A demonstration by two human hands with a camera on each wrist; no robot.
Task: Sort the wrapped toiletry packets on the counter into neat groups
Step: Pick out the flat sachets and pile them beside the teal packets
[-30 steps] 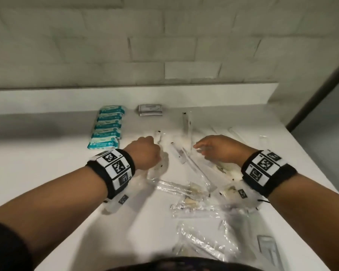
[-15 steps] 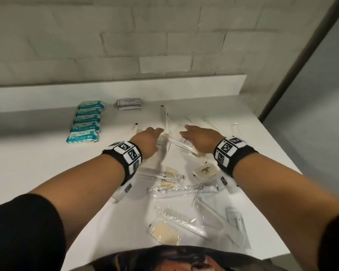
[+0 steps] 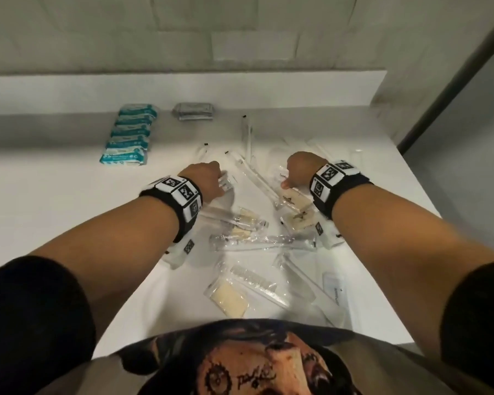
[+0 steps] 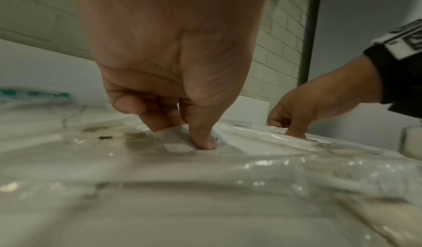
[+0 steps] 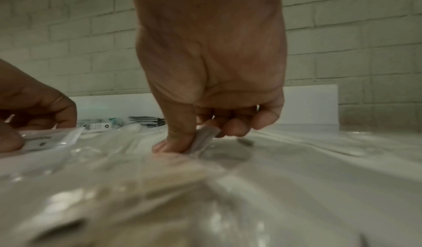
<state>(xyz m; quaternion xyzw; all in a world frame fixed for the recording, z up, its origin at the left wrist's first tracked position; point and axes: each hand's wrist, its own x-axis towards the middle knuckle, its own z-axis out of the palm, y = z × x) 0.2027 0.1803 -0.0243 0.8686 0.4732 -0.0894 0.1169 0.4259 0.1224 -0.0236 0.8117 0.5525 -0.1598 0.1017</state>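
Loose clear-wrapped packets lie scattered on the white counter [image 3: 54,223]. My left hand [image 3: 218,182] has its fingers curled down and pinches a small white packet [image 3: 228,184]; in the left wrist view the thumb [image 4: 204,140] presses on that packet [image 4: 180,147]. My right hand [image 3: 288,180] pinches the edge of a clear packet [image 3: 280,173] printed "Tooth"; the right wrist view shows thumb and fingers [image 5: 235,128] closed on the wrapper [image 5: 202,139]. A wrapped comb [image 3: 254,280] and a cream pad packet [image 3: 228,297] lie nearer me.
A neat row of teal packets [image 3: 129,132] and a stack of grey sachets [image 3: 193,111] sit at the back by the raised ledge [image 3: 183,86]. Long wrapped sticks [image 3: 247,135] lie behind the hands. The counter's right edge [image 3: 417,183] drops off beside my right wrist.
The head view has tilted down and drawn back. My right hand's fingers, stretched out before, are now curled onto a wrapper. Both hands have spread slightly apart.
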